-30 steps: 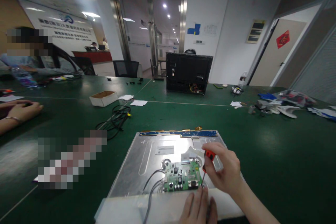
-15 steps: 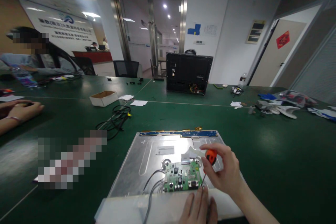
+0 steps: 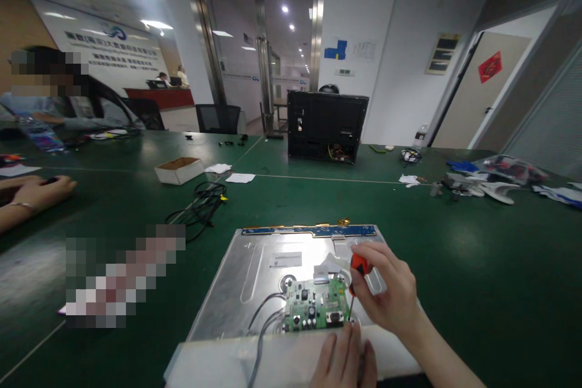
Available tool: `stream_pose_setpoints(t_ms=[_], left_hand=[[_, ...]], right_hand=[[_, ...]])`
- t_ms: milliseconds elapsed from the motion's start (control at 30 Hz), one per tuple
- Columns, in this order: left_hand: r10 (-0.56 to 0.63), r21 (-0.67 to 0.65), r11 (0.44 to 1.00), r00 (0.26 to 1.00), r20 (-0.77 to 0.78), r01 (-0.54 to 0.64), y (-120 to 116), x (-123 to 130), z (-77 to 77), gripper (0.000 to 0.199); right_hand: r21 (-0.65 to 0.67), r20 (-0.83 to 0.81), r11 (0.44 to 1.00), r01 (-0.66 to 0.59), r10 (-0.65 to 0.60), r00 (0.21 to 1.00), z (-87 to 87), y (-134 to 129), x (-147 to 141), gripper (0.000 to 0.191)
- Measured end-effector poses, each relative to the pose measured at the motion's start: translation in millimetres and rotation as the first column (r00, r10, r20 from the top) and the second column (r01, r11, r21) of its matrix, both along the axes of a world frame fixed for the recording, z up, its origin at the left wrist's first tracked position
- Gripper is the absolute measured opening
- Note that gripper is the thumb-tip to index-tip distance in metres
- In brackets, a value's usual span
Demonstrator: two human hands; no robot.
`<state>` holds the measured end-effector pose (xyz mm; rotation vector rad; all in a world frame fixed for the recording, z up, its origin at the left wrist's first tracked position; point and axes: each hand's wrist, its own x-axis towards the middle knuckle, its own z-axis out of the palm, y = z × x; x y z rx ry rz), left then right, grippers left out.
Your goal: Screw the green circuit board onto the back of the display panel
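The right hand (image 3: 386, 291) has the thumb and fingers closed around the red-orange handle of a screwdriver (image 3: 359, 264), whose thin shaft goes down to the near right corner of the green circuit board (image 3: 313, 300). The left hand (image 3: 341, 357) lies with fingers extended, gripping nothing visible, its fingertips just beside the tip. The board sits on a silver metal panel (image 3: 227, 291), and this lies on the green table (image 3: 477, 267).

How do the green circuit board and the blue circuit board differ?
The green circuit board is compact; the blue circuit board is a long narrow strip. A screwdriver stands at the green board's near right corner; no tool is at the blue board. Both lie on the metal panel.
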<state>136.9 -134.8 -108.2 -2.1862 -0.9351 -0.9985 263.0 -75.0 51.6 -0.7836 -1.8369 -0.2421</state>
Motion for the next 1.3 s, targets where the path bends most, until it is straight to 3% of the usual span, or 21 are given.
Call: stream_pose_setpoints(t_ms=[133, 233, 333, 433, 533, 633, 800, 933, 1300], left_hand=[[-0.03, 0.062, 0.998, 0.997, 0.066, 0.026, 4, 8, -7.7, 0.013], [-0.074, 0.096, 0.993, 0.989, 0.131, 0.061, 5, 10, 0.0, 0.005], [-0.148, 0.07, 0.988, 0.972, 0.181, 0.138, 5, -5, 33.4, 0.007], [-0.165, -0.173, 0.967, 0.979, 0.122, 0.185, 7, -37, 84.5, 0.024], [-0.205, -0.402, 0.894, 0.979, 0.022, 0.196, 13, -68, 128.9, 0.024], [-0.194, -0.576, 0.799, 0.981, 0.022, 0.171, 22, -80, 150.8, 0.019], [-0.214, -0.717, 0.687, 0.976, -0.038, 0.123, 50, -62, 145.8, 0.015], [-0.373, -0.753, 0.618, 0.927, -0.029, 0.225, 69, -41, 129.3, 0.014], [-0.4, -0.738, 0.612, 0.916, 0.021, 0.284, 67, -36, 106.8, 0.014]], right_hand=[[-0.011, -0.007, 1.0, -0.008, 0.008, 1.0, 0.2, 0, -1, 0.033], [-0.011, -0.004, 1.0, -0.002, 0.002, 1.0, -0.1, 0, 0, 0.034], [-0.019, 0.004, 1.0, -0.01, 0.01, 1.0, 0.5, -1, 2, 0.034], [-0.038, 0.013, 0.999, -0.034, 0.034, 0.999, 1.0, -2, 4, 0.036], [-0.052, 0.01, 0.997, -0.057, 0.058, 0.998, -0.5, 0, 4, 0.035], [-0.047, -0.001, 0.997, -0.065, 0.065, 0.998, -3.0, 1, 3, 0.036], [-0.02, -0.004, 0.999, -0.033, 0.033, 0.999, -4.2, 1, 1, 0.035], [-0.021, 0.0, 1.0, -0.014, 0.014, 1.0, -2.9, 0, 2, 0.037], [-0.004, 0.001, 0.999, -0.054, 0.054, 0.999, -3.0, -2, 0, 0.035]])
